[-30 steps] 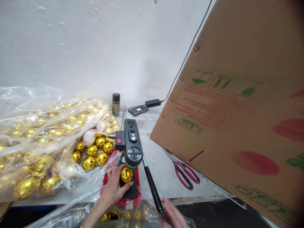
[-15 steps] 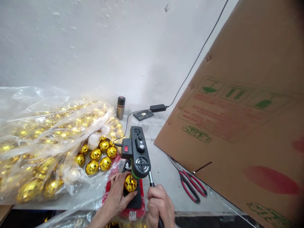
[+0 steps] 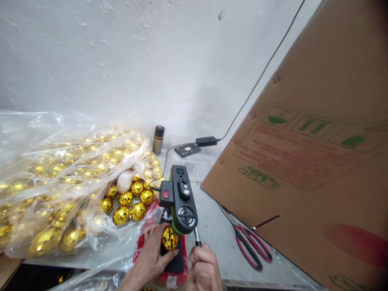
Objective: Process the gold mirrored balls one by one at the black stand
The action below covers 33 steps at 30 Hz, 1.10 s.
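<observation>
My left hand (image 3: 154, 251) cups a gold ball (image 3: 170, 238); right hand (image 3: 205, 268), away from the lever (image 3: 197, 236) a second ago, now grips it.

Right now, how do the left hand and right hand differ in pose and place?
The left hand is spread, thumb and fingers around a gold ball; the right hand is curled closed on the lever. The left hand lies partly over the black base; the right hand is to the base's right. Both are bare.
</observation>
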Motion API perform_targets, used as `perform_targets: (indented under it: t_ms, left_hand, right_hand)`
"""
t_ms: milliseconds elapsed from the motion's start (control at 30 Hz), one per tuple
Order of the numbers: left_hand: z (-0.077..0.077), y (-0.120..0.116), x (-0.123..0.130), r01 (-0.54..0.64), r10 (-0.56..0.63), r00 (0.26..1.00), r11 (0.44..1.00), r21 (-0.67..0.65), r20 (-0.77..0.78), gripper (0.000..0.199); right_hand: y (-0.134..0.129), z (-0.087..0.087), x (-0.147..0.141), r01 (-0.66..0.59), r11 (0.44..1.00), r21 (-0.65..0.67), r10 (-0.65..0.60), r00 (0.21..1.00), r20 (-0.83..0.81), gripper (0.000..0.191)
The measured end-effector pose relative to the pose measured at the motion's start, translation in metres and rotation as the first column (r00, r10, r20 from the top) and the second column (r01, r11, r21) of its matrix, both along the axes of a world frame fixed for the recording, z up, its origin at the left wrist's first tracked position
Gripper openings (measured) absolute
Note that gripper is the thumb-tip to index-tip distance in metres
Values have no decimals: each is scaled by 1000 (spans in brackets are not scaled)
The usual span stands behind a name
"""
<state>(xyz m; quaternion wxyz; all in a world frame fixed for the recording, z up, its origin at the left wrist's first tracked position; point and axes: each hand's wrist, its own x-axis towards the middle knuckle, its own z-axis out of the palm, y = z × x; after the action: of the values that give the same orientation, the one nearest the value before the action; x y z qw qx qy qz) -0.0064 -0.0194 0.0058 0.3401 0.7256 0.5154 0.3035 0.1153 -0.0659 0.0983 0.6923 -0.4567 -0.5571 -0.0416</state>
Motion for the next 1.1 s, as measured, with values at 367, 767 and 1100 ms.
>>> perform_targets:
  t_ms: [367, 767, 1100]
  left_hand:
    - [-6, 2, -3, 16, -15, 1000, 999, 39, -3, 59]
    - [-5, 5, -1, -9, 7, 1000, 997, 74, 23, 60]
    - [-5, 9, 0, -15, 13, 1000, 995, 97, 27, 61]
  right_hand:
    - [11, 0, 0, 35, 993, 114, -40, 998, 45, 39]
    - [10, -16, 9, -65, 996, 63, 62, 997, 37, 36]
    - [13, -25, 14, -47, 994, 98, 28, 982, 184, 34]
